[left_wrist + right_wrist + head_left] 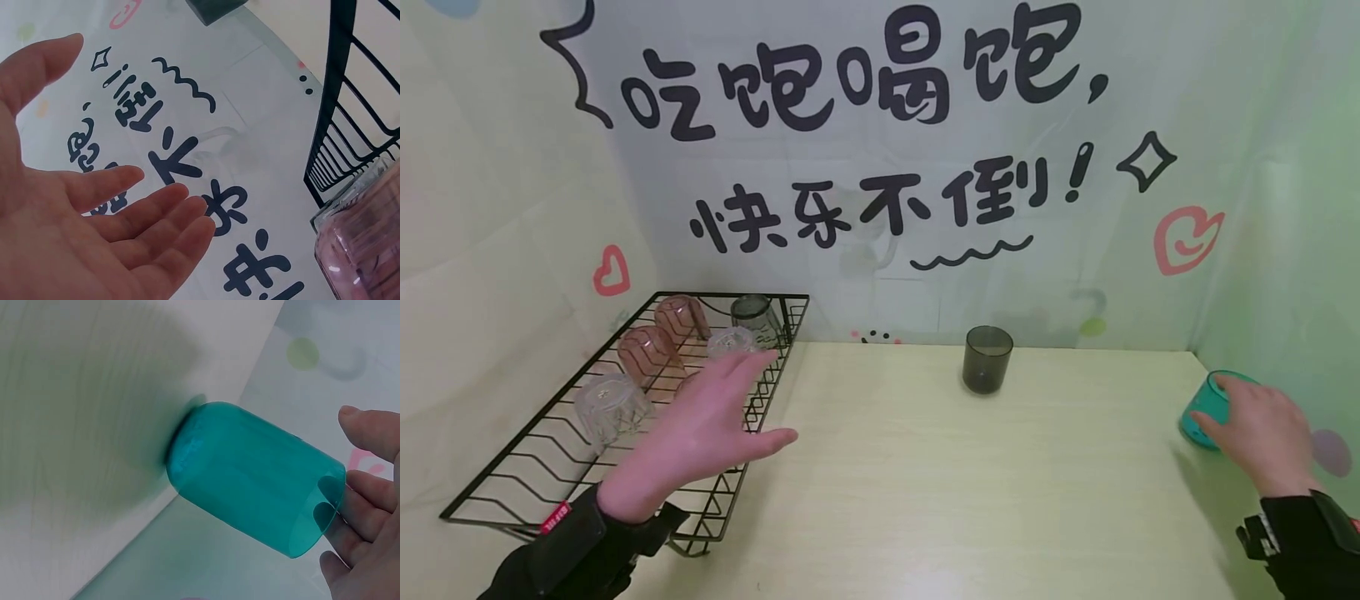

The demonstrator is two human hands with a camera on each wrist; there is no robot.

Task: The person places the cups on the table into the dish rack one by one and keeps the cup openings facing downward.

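My right hand [1262, 429] is at a teal see-through cup [1204, 412] standing upright at the table's right side. In the right wrist view, fingertips show through the cup's wall near its rim, while the thumb [369, 428] stays apart from it. Over the right part of a black wire rack [550, 407], my left hand [715, 421] hovers with fingers extended and thumb spread, holding nothing. Part of the rack and a pinkish cup are hidden behind this hand. A smoky grey cup [987, 362] stands upright at the table's back, between the hands.
On the rack sit pink cups [646, 354], clear cups [613, 408] and a dark grey cup [756, 321], bottoms up. A printed cloth backdrop [880, 300] rises behind the table [955, 492], with more cloth along both sides.
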